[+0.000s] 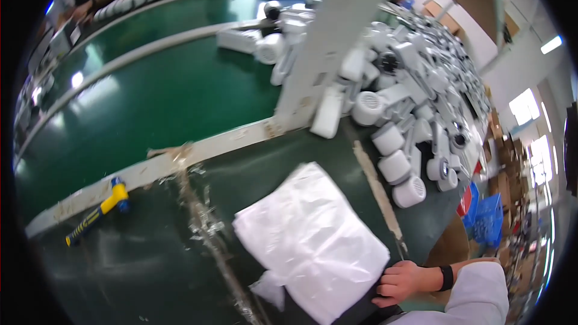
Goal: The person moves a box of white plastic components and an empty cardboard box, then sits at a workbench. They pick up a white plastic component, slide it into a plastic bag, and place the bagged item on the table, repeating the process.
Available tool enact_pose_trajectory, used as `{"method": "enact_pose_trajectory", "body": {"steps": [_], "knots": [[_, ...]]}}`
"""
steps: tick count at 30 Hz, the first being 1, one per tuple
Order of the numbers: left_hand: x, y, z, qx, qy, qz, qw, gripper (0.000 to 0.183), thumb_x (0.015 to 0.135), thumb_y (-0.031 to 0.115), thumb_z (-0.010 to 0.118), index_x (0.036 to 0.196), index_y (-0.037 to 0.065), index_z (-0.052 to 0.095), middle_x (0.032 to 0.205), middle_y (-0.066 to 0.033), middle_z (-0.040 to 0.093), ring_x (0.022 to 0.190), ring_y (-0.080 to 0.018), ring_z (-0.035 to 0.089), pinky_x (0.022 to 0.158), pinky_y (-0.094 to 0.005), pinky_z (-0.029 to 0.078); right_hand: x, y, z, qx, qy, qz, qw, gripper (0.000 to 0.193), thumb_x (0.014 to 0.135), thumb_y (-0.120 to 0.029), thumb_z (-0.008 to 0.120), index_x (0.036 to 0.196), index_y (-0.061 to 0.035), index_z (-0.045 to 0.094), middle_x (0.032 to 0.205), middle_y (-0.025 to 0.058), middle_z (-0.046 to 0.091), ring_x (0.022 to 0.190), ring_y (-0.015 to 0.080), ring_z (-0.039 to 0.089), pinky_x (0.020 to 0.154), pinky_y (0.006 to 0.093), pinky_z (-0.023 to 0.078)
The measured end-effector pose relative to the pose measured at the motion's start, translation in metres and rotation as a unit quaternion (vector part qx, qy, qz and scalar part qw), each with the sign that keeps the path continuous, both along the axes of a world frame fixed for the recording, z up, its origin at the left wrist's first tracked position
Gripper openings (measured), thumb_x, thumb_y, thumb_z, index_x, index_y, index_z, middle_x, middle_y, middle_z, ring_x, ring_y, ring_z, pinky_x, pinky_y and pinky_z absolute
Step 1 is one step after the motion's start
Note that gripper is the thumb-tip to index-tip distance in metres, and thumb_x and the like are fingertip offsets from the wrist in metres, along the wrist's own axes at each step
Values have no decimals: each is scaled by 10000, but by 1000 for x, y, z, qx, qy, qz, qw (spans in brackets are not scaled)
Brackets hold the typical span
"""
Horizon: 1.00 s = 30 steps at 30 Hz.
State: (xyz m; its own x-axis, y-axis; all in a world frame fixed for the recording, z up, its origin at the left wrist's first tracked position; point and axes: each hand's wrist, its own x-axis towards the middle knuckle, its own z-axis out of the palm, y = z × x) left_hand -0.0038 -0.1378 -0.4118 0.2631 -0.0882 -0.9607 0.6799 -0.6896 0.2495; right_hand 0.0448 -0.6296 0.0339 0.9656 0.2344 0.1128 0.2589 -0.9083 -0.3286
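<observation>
My right hand, with a black band at the wrist and a white sleeve behind it, is at the near right edge of the workbench. Its fingers are curled closed beside the lower right corner of a stack of white plastic bags. Whether they pinch the bags or something else is hidden. The stack lies flat and slightly wrinkled, and a loose clear flap sticks out at its lower left. My left hand is out of view.
A yellow and blue hammer lies at the left. White and grey handheld appliances crowd the right side. A white post rises at the bench's far edge, beside a green conveyor. Blue crates stand at right; people work beyond.
</observation>
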Motion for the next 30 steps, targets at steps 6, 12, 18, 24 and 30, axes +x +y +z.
{"method": "enact_pose_trajectory", "body": {"steps": [6,12,18,24,30], "knots": [[70,3,-6,6,-80,-44,996,472,936,429,426,762,54,653,611,-58,582,552,-204,548,553,-392,473,-5,2,-7,18,-71,-6,997,352,793,-335,688,653,-144,427,602,-17,371,492,126,441,388,252,348],[64,32,20,24,-145,-47,988,514,946,460,405,761,54,659,601,-57,577,538,-201,534,547,-391,464,-16,1,-15,45,-163,-37,985,376,815,-283,672,614,-128,395,588,8,393,492,163,463,397,281,372],[47,65,79,54,-211,-7,976,549,955,485,387,760,53,664,592,-56,572,527,-199,523,542,-390,456,-48,-42,15,113,-283,-209,929,116,752,-204,687,710,-127,611,673,27,598,624,210,608,520,336,503],[75,36,252,-133,-277,179,935,369,833,352,651,1029,48,580,905,-74,604,827,-143,564,759,-325,481,-118,-192,17,16,-278,-572,771,408,772,-141,637,1149,-9,553,1144,192,570,1100,341,524,964,420,405],[90,-68,456,-280,-375,-85,880,149,877,85,511,834,-2,625,838,-103,645,752,-167,620,653,-314,528,-189,-280,-21,-149,-76,-620,766,603,800,-142,618,1365,-139,407,1306,96,480,1315,306,345,942,568,403]]}}
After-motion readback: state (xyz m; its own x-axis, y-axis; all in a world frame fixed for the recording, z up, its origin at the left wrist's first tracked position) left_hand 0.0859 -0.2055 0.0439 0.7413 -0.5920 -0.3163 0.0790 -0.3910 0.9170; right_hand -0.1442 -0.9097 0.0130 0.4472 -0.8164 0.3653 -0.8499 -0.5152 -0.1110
